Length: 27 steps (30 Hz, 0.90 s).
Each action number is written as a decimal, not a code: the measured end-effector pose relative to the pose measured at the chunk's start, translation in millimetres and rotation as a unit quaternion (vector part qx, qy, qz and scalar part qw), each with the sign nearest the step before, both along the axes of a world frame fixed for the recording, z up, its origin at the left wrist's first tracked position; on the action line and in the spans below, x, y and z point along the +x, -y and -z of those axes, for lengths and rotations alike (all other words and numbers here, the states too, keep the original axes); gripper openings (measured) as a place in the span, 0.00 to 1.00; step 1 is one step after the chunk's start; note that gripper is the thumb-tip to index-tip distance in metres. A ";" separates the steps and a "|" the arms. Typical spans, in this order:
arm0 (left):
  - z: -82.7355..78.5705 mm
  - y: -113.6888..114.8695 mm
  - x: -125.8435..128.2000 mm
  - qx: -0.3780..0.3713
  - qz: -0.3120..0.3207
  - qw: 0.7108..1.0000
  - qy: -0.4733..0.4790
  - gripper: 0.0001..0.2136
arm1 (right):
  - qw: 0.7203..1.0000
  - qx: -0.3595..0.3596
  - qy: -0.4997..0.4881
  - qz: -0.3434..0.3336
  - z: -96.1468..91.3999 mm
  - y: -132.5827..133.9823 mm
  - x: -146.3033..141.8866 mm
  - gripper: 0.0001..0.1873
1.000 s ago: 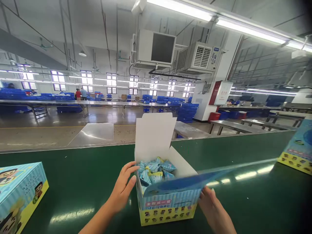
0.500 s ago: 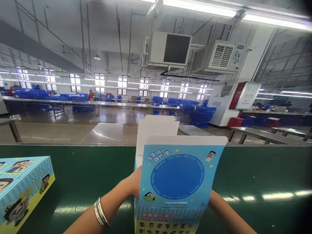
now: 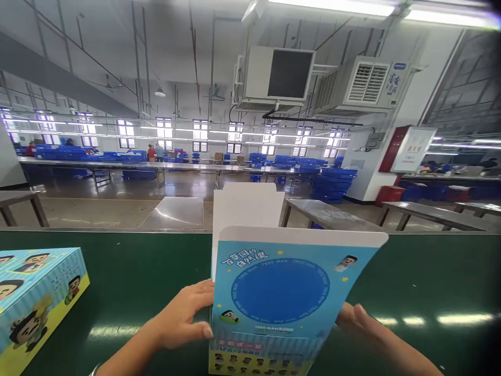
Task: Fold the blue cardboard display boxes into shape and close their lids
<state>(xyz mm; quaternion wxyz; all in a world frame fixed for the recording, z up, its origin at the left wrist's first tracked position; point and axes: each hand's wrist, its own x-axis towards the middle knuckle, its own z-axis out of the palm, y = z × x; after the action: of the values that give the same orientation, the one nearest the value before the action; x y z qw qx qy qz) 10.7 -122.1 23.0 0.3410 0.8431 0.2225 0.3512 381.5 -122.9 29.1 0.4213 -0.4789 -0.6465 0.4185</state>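
An upright cardboard box, printed light blue and yellow with small cartoon figures, stands in front of me. Its top is open: a blue front flap with a dark blue oval rises towards me, and a white flap sticks up behind. At the box's left side is my left hand, thumb and fingers apart, fingertips against or just beside the edge. My right hand is by the right side, slightly blurred, its thumb stretched out and its other fingers partly hidden behind the front flap. The inside of the box is hidden.
Another printed box lies on the green work surface at the left. Beyond the far edge stand metal tables. Stacks of blue crates and people are in the background.
My left hand has come out from behind the front flap to the box's left side. My right hand shows more at the right. The front flap leans a little further right.
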 end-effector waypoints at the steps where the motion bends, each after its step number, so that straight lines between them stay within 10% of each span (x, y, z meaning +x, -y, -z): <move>1: -4.0 -2.7 0.2 -0.054 -0.015 0.998 0.030 0.23 | 0.998 -0.020 0.020 -0.049 -7.8 3.7 -3.5 0.37; 6: -12.3 -47.8 15.5 -0.298 -0.104 0.925 0.210 0.13 | 0.996 -0.006 0.091 0.019 -26.4 -18.9 -50.2 0.40; 9: -18.5 -80.4 20.9 -0.379 -0.095 0.881 0.265 0.18 | 0.956 0.169 0.196 0.140 -27.6 -55.7 -80.3 0.46; 12: -26.6 -99.5 21.1 -0.437 -0.056 0.843 0.308 0.20 | 0.888 0.317 0.326 0.075 -39.7 -90.4 -108.4 0.37; 21: -26.7 -96.1 18.8 -0.460 -0.057 0.800 0.381 0.21 | 0.848 0.300 0.435 -0.038 -63.1 -137.3 -165.5 0.26; 27: -11.4 -109.6 3.1 -0.374 -0.253 0.800 0.395 0.20 | 0.876 0.239 0.419 -0.011 -44.9 -143.6 -176.4 0.28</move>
<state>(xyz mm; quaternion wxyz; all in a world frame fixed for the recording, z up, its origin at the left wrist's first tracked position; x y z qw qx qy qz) 13.8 -12.5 34.4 0.5872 0.3520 0.3876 0.6173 205.0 20.7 74.0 0.2081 -0.4867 -0.8483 0.0158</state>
